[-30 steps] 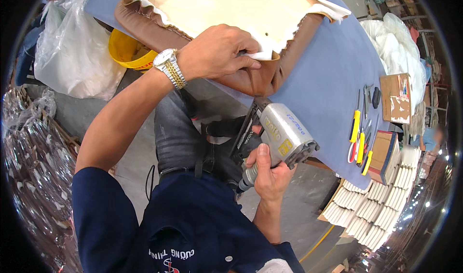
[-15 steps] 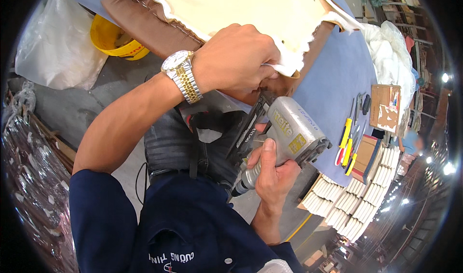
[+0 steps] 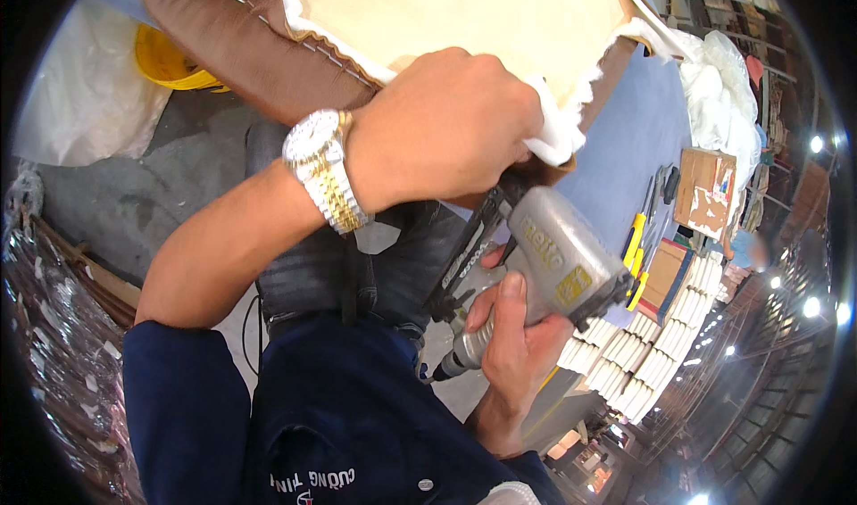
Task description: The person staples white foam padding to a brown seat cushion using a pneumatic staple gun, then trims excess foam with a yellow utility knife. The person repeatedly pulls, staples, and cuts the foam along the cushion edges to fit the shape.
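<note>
An upholstered piece lies with its pale board [image 3: 428, 14] facing up. Brown leather [image 3: 268, 63] wraps its edge, held by a row of staples, and white batting [image 3: 561, 130] sticks out along the rim. My left hand [image 3: 437, 126], with a watch on the wrist, is closed on the leather and batting at the near corner; its fingertips are partly hidden. In my right hand [image 3: 513, 335] is a grey pneumatic staple gun [image 3: 549, 242], gripped by its handle. Its nose points up at the corner, close under my left fingers; whether it touches the leather cannot be seen.
A blue-covered table [image 3: 616, 139] carries yellow-handled tools [image 3: 636, 246] and a cardboard box [image 3: 705, 193]. Bundled white plastic [image 3: 723, 86] lies beyond. At the left are a yellow bucket [image 3: 170, 63], a clear plastic bag [image 3: 89, 86] and plastic-wrapped brown pieces [image 3: 67, 327].
The view has shifted a little. My left hand has turned more over the corner, still gripping the edge. The staple gun sits slightly lower and further right in the picture.
</note>
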`<state>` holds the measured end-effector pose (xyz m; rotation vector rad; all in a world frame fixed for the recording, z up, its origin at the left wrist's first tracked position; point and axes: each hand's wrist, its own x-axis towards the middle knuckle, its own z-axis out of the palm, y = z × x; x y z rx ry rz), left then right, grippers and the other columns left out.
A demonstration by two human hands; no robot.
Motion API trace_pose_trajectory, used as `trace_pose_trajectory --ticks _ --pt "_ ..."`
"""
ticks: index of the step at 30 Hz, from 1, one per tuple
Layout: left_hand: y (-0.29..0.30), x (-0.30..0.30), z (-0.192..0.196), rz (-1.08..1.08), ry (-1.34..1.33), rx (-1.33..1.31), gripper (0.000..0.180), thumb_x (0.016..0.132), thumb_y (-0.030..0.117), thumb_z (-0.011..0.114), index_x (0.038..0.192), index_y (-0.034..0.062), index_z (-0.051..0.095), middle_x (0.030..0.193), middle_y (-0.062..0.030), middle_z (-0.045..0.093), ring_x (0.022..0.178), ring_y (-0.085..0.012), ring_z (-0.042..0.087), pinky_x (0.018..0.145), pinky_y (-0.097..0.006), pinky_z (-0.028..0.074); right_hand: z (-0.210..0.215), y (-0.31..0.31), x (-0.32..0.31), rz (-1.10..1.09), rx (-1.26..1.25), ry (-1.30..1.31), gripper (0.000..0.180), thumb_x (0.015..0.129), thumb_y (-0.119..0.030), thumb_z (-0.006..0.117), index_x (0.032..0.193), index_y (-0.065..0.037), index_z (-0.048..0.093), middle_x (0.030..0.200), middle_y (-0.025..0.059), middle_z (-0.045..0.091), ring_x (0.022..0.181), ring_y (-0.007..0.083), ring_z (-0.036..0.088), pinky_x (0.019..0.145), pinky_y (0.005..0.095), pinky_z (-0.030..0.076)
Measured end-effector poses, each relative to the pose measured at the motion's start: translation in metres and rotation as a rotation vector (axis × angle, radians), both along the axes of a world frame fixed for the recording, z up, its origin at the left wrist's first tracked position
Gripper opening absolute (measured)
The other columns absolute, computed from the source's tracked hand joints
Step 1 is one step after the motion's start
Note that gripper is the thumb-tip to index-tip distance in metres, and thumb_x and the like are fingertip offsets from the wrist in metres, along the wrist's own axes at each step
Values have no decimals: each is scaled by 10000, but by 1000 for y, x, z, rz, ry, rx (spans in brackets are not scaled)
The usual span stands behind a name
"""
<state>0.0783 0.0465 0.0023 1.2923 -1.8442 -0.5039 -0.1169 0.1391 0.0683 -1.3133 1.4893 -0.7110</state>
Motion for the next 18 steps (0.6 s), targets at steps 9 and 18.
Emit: trace_pose_trajectory --ticks 9,18 --pt "11 30 13 -142 -105 -36 249 872 232 725 970 4 714 936 -153 698 877 -350 654 791 -416 521 -25 20 -59 187 -102 -234 459 1002 30 579 1432 72 424 1241 185 683 654 91 601 561 239 505" --pt "30 -14 15 176 -244 -119 471 821 428 843 818 6 633 751 -130 587 804 -337 589 766 -413 488 -59 44 -91 280 -113 -207 430 1001 12 572 1409 86 456 1223 211 682 663 121 616 574 264 524"
